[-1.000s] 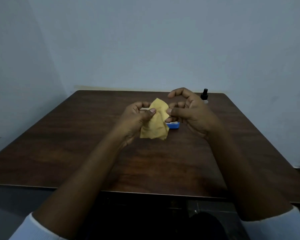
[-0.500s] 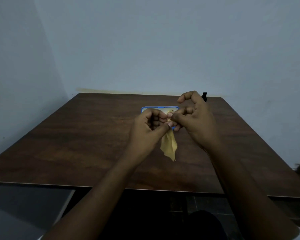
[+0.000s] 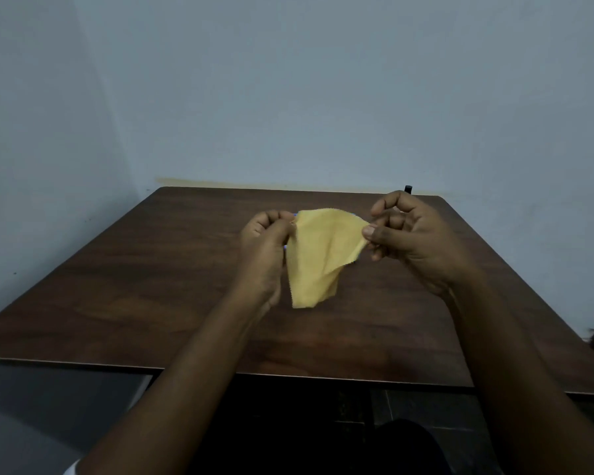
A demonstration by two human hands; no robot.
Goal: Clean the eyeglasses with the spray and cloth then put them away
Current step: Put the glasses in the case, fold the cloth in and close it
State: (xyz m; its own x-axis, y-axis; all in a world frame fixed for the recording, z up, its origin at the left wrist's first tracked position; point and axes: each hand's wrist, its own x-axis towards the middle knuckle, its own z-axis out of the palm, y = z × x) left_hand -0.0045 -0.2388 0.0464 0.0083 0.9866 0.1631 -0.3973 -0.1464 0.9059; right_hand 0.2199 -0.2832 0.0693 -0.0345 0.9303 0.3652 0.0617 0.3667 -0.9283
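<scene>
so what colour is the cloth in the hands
Plain yellow, no pattern; the soft fabric cloth, pinched by left hand and right hand, shows in the head view.

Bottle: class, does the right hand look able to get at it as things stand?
Probably, but not freely: the bottle stands just behind the right hand with nothing between, yet that hand pinches the cloth.

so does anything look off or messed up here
Nothing stands out. The left hand and right hand pinch the top corners of the yellow cloth, which hangs creased but whole above the table. Only the black cap of the spray bottle shows behind the right hand, upright.
</scene>
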